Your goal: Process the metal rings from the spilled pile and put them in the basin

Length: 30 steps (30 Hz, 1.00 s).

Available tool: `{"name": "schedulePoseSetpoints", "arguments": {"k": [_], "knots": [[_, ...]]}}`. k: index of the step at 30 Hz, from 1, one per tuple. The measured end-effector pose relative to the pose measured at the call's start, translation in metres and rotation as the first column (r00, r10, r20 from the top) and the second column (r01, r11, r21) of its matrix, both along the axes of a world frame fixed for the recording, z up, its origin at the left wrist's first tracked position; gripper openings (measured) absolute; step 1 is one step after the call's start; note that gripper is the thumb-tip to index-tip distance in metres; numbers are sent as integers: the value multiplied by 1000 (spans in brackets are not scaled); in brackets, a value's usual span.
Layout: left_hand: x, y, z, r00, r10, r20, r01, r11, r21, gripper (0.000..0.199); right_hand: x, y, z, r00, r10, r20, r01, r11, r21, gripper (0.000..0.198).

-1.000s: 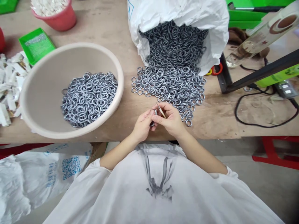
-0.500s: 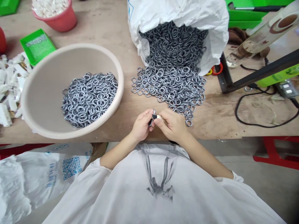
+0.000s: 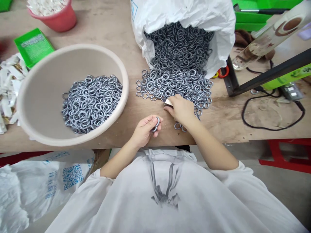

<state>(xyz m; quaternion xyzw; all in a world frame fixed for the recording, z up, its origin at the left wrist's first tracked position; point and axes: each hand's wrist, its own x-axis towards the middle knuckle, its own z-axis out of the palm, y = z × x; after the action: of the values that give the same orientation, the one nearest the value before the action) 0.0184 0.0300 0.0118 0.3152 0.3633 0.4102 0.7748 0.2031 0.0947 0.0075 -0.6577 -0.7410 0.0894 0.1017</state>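
Note:
My left hand is closed at the table's front edge, pinching a grey ring between thumb and fingers. More rings may be hidden in that palm; I cannot tell. My right hand is wrapped round a small knife-like tool with a dark tip and a pale side. The tool's tip touches or hovers just over the near edge of a heap of grey rings, which spills from a white sack. To the left, a large beige basin holds many similar rings.
Behind the basin are a green tray and a pink bucket of white pieces. Whitish scraps lie at far left. On the right stand a black metal frame, a clear bottle and a looped black cable.
My hands have come apart. The right one has moved forward to the ring heap with the tool, while the left keeps its ring near the table edge. A few rings have shifted towards me.

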Motion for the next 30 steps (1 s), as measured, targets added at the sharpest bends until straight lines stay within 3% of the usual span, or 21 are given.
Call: {"name": "schedulePoseSetpoints", "arguments": {"k": [3,6,8,11,13,16,18,22,23,25,30], "knots": [[-6,5,-3,998,70,0,-70,995,-70,36,-1,9,1,999,-22,35,24,999,-34,18],[-10,8,-6,994,110,11,-107,983,-150,35,2,7,3,973,-6,-229,-1,1000,-29,15],[-9,9,-7,994,106,13,-102,978,-184,40,1,-3,5,842,16,-540,-71,994,-81,23],[0,9,-8,998,67,8,-65,985,-162,48,-9,-24,9,534,-22,-845,-219,962,-163,33],[8,8,-7,1000,21,7,-19,991,-135,54,-18,-37,11,477,-25,-879,-231,961,-153,35],[17,6,-6,1000,-22,-3,21,992,-125,58,-24,-49,11,553,6,-833,-139,987,-85,35],[20,6,-5,1000,-22,-11,21,993,-117,58,-23,-52,10,539,-10,-842,-129,987,-94,33],[22,6,-3,1000,14,-12,-15,996,-85,56,-15,-53,8,280,-114,-953,-221,959,-179,35],[22,5,-2,1000,24,-14,-25,997,-76,56,-14,-54,8,247,-115,-962,-219,961,-171,40],[23,4,0,1000,22,-22,-24,998,-57,55,-14,-54,9,253,-99,-962,-204,967,-153,43],[21,2,7,1000,4,-8,-4,999,-53,53,-15,-54,15,396,-41,-917,-168,979,-116,48]]}}
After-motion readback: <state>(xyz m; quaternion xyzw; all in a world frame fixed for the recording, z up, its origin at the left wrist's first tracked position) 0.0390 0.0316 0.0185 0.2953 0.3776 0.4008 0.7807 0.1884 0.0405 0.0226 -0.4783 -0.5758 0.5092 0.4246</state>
